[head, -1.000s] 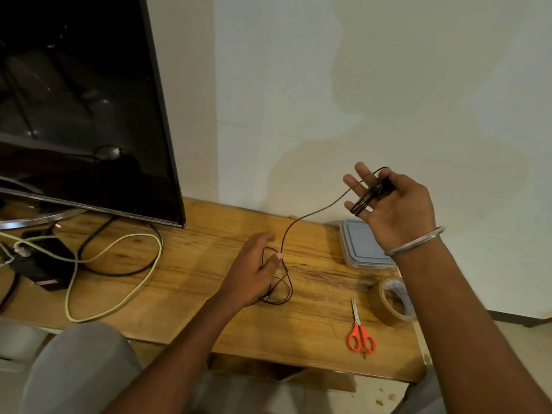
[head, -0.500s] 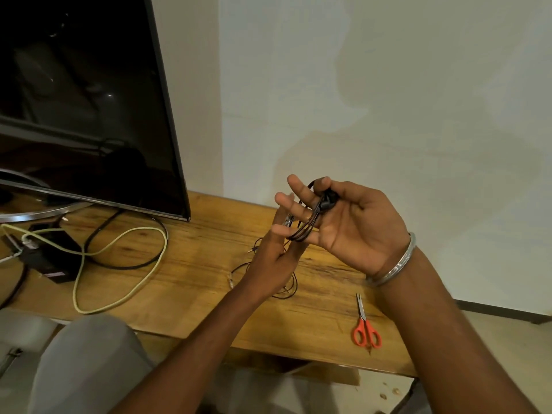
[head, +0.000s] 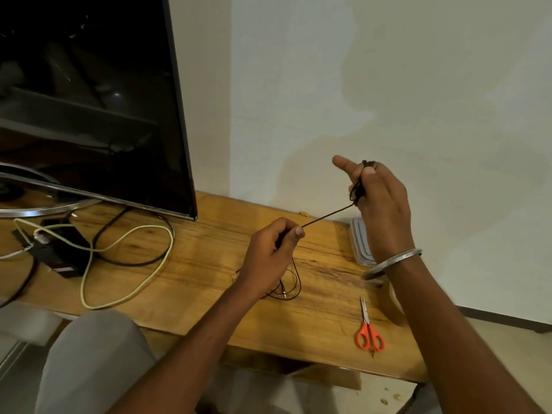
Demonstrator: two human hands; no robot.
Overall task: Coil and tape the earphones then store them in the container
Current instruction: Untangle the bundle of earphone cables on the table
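Observation:
The black earphones (head: 327, 215) stretch taut between my two hands above the wooden table (head: 203, 258). My right hand (head: 379, 201) is raised, with several loops of the cable wound around its fingers. My left hand (head: 268, 252) pinches the cable lower down; the loose tail with the plug (head: 283, 291) lies curled on the table under it. A clear lidded container (head: 360, 243) sits at the table's right edge, partly behind my right wrist. The brown tape roll (head: 394, 297) is mostly hidden by my right forearm.
Orange-handled scissors (head: 369, 333) lie near the front right of the table. A large dark TV screen (head: 89, 100) stands at the left, with a yellow-green cable (head: 131, 237), black cables and a small black box (head: 59, 252) below it. A white wall is behind.
My hands, close together half a second ago, have drawn apart. The left hand has moved down and left along the cable, pulling it taut, while the right turned its back toward me.

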